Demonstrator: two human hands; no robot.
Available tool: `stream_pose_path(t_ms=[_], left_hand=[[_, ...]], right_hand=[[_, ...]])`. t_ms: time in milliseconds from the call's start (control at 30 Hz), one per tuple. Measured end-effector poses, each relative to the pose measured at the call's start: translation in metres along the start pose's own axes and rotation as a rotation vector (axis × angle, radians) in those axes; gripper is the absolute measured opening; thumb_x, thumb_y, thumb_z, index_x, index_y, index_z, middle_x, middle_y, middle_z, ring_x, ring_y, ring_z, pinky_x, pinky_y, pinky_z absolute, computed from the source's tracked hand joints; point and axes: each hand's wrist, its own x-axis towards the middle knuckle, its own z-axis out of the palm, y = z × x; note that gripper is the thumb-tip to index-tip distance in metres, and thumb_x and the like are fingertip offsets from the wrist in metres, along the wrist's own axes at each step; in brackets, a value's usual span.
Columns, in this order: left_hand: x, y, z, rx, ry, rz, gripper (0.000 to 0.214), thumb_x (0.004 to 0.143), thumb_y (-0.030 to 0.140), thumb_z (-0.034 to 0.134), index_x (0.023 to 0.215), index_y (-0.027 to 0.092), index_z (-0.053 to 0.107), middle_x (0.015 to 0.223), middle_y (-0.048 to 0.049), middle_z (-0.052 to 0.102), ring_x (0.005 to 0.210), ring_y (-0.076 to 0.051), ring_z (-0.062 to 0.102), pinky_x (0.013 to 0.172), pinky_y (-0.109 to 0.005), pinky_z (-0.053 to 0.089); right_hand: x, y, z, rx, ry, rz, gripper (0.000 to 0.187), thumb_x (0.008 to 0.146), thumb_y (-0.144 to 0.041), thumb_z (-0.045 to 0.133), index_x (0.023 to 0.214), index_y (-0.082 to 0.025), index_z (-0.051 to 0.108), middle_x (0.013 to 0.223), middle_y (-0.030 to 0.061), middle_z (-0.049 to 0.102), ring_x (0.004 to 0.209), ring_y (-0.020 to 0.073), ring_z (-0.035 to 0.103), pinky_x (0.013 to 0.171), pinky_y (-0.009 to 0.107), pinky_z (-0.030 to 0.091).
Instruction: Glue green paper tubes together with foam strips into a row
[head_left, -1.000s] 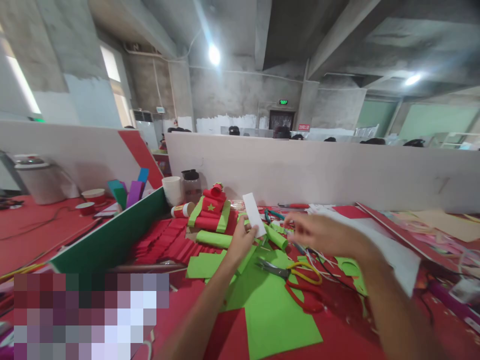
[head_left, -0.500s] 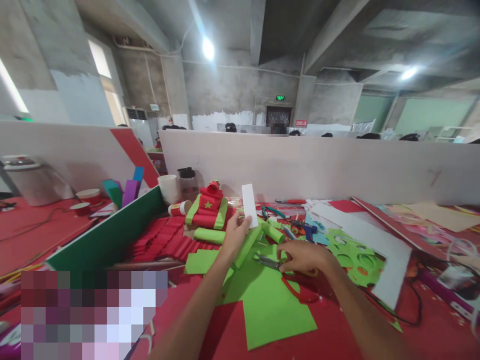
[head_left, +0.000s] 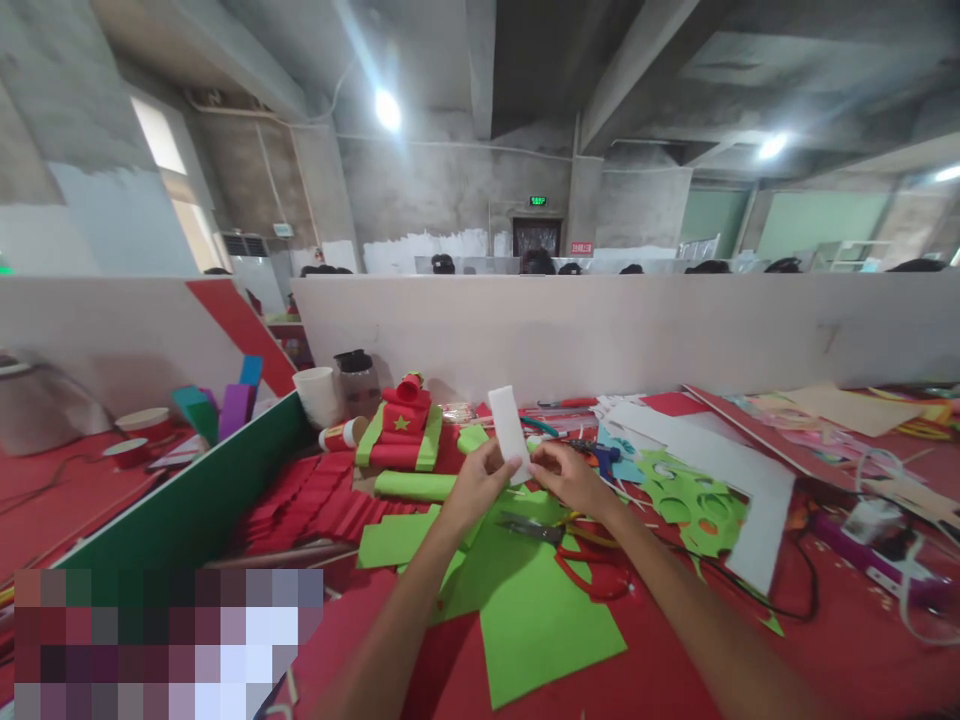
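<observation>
A white strip (head_left: 510, 425), like foam or card, stands tilted upright between my hands. My left hand (head_left: 484, 480) pinches its lower end with thumb and fingers. On the other side, my right hand (head_left: 570, 475) has its fingertips closed at the strip's lower right edge. Just below the hands lie scissors (head_left: 532, 528) with red and yellow about the handles, blades pointing left. They rest on bright green sheets (head_left: 547, 630). A green roll (head_left: 412, 487) is left of my left hand, with small green pieces (head_left: 397, 540) below it.
Stacked red strips (head_left: 307, 500) and a red-green piece with a gold star (head_left: 401, 425) are at left, near a white cup (head_left: 319, 397) and a dark-lidded jar (head_left: 356, 380). A green divider (head_left: 187, 490) runs leftward. Cut-out green sheet (head_left: 694, 505) and white board (head_left: 765, 510) lie right.
My right hand has left the scissors, which now lie on the green sheet, and has come up to the white strip. The strip now leans left, still in my left hand. The view has shifted slightly.
</observation>
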Motion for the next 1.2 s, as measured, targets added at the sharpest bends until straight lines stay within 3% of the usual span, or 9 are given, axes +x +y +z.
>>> stream_pose_path(t_ms=[233, 467, 700, 833, 1000, 1200], left_hand=[[0.001, 0.0, -0.001, -0.035, 0.166, -0.01, 0.037, 0.077, 0.035, 0.068, 0.104, 0.017, 0.05, 0.087, -0.0044, 0.064, 0.079, -0.018, 0.062, 0.066, -0.026, 0.05], [0.004, -0.012, -0.005, -0.048, 0.266, 0.03, 0.058, 0.077, 0.031, 0.067, 0.126, 0.019, 0.037, 0.094, -0.0062, 0.061, 0.08, -0.019, 0.063, 0.067, -0.029, 0.054], [0.001, -0.005, -0.004, -0.024, 0.355, 0.076, 0.081, 0.079, 0.034, 0.068, 0.144, 0.027, 0.021, 0.123, -0.0115, 0.051, 0.093, -0.02, 0.061, 0.073, -0.031, 0.056], [0.0, -0.003, -0.005, -0.042, 0.318, 0.057, 0.079, 0.079, 0.037, 0.069, 0.143, 0.03, 0.023, 0.115, -0.0084, 0.054, 0.09, -0.019, 0.063, 0.073, -0.032, 0.057], [-0.001, 0.002, -0.003, -0.095, 0.338, 0.099, 0.063, 0.081, 0.033, 0.067, 0.135, 0.029, 0.034, 0.109, -0.0071, 0.061, 0.092, -0.018, 0.064, 0.076, -0.032, 0.056], [-0.004, 0.011, -0.002, -0.155, 0.295, 0.087, 0.043, 0.085, 0.041, 0.062, 0.121, 0.025, 0.045, 0.112, -0.0103, 0.063, 0.084, -0.019, 0.068, 0.071, -0.032, 0.056]], right_hand=[[-0.003, 0.002, 0.007, -0.026, -0.124, -0.016, 0.012, 0.085, -0.03, 0.059, 0.082, -0.019, 0.058, 0.071, 0.0, 0.065, 0.063, 0.0146, 0.06, 0.06, 0.025, 0.045], [0.0, 0.005, 0.007, -0.155, -0.028, -0.037, 0.01, 0.083, -0.028, 0.058, 0.081, -0.018, 0.058, 0.069, -0.0011, 0.061, 0.061, 0.0133, 0.055, 0.057, 0.023, 0.04], [-0.005, -0.003, 0.005, -0.471, 0.063, -0.15, 0.005, 0.084, -0.024, 0.057, 0.082, -0.02, 0.059, 0.065, -0.0028, 0.057, 0.058, 0.0121, 0.051, 0.056, 0.023, 0.035], [-0.007, -0.006, 0.006, -0.576, 0.04, -0.245, 0.005, 0.085, -0.023, 0.057, 0.081, -0.02, 0.058, 0.069, -0.0017, 0.058, 0.06, 0.0125, 0.051, 0.058, 0.024, 0.035], [-0.007, -0.008, 0.006, -0.477, 0.005, -0.273, 0.01, 0.088, -0.03, 0.057, 0.088, -0.021, 0.061, 0.084, 0.0024, 0.064, 0.073, 0.0157, 0.057, 0.067, 0.027, 0.041], [-0.006, -0.008, 0.006, -0.098, -0.072, -0.112, 0.021, 0.091, -0.042, 0.053, 0.097, -0.022, 0.058, 0.09, 0.0023, 0.065, 0.082, 0.0179, 0.063, 0.072, 0.029, 0.047]])
